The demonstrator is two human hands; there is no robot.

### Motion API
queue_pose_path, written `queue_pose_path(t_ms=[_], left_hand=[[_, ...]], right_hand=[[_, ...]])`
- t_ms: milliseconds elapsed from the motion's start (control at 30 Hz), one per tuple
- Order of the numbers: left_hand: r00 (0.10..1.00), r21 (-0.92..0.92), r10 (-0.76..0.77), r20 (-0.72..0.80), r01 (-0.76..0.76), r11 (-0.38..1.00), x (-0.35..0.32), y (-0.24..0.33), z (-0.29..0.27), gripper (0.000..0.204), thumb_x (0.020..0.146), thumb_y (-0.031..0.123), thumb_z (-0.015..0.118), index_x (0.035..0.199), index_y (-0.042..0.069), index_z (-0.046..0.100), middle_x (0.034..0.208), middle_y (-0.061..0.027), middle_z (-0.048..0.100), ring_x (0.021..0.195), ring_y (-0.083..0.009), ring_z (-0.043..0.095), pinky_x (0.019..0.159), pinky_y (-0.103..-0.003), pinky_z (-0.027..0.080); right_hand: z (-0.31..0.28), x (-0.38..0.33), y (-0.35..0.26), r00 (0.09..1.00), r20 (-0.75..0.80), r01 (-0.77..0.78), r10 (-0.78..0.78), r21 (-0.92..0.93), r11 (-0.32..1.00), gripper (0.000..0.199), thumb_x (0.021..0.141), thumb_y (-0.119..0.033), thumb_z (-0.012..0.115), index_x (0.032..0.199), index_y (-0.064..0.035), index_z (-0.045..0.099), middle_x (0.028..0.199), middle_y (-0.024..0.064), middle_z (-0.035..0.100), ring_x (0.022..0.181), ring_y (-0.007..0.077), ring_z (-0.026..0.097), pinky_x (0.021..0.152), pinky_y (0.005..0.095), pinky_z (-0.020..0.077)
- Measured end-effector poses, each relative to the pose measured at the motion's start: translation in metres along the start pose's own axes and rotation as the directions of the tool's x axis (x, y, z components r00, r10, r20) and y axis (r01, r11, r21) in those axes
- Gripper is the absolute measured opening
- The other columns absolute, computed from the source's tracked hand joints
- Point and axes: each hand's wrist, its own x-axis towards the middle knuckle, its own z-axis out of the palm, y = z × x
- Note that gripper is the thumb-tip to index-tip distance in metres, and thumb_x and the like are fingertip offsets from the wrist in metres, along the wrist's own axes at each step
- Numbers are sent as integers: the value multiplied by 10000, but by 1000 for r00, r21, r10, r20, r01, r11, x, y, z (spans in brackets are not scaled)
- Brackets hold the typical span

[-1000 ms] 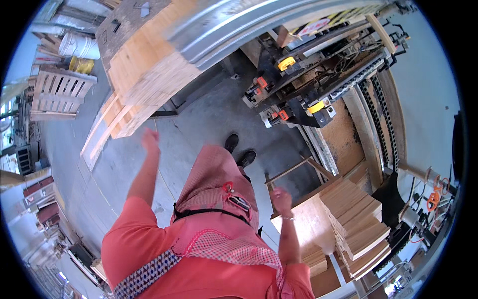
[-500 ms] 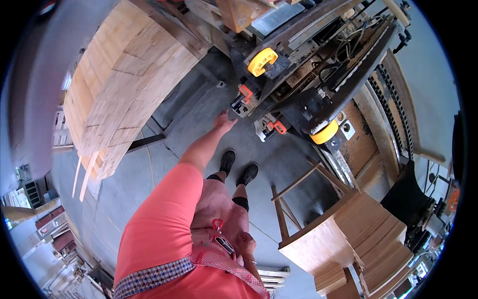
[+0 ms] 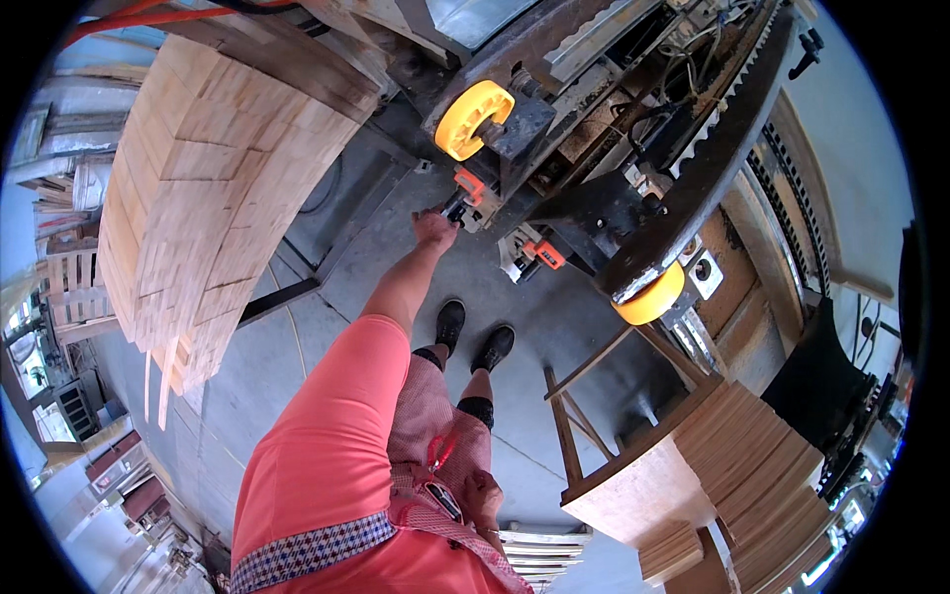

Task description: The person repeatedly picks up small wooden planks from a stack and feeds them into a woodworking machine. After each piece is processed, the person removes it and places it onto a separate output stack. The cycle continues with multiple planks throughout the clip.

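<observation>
My left hand point(image 3: 433, 229) reaches out to the machine, its fingers closed round a black adjusting knob point(image 3: 454, 205) beside an orange position indicator point(image 3: 469, 184). A second orange indicator point(image 3: 549, 255) sits a little to the right on the same machine, with a dark knob by it. Close to my body, my right hand point(image 3: 483, 498) is curled in front of the checked apron point(image 3: 428, 404); what its fingers hold, if anything, is hidden. A red cord point(image 3: 442, 451) with a small dark object hangs on the apron next to that hand.
The machine carries yellow wheels point(image 3: 476, 120) on dark metal arms and a toothed rail point(image 3: 727, 99). A tall stack of pale wood pieces point(image 3: 213, 188) stands at left. At lower right, wooden boards point(image 3: 747, 436) lie on a wooden stand point(image 3: 563, 426).
My left hand has moved slightly left and up and closed onto the black knob. The view has shifted, so the machine sits further left. My right hand stays by the apron.
</observation>
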Motion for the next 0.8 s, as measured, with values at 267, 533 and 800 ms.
queue_pose_path(t_ms=[267, 533, 800], left_hand=[[994, -54, 60, -91, -65, 996, -1, -2, 1, 550, 689, 413, 691, 1135, 139, 521, 1038, -53, 611, 1037, -221, 534, 995, -437, 258], [989, 8, 76, -130, -76, 997, -5, 0, 0, 554, 696, 423, 678, 1127, 116, 516, 1028, -59, 615, 1021, -222, 546, 1000, -444, 257], [998, 81, 39, -56, -34, 996, -11, 7, -9, 540, 727, 446, 639, 1117, 95, 512, 1045, -72, 604, 1042, -224, 533, 1016, -455, 240]], right_hand=[[-3, -2, -6, 1000, -9, 3, -3, 37, 999, 267, 717, -263, 656, 897, -65, 650, 775, 124, 657, 712, 272, 642, 645, 371, 506], [-7, -1, -16, 1000, 9, -11, 11, 0, 1000, 259, 710, -256, 663, 890, -70, 653, 796, 125, 656, 718, 276, 639, 657, 368, 504], [-8, -1, -19, 1000, 2, -27, 27, 39, 999, 272, 713, -266, 666, 893, -63, 657, 788, 129, 656, 715, 278, 638, 658, 366, 502]])
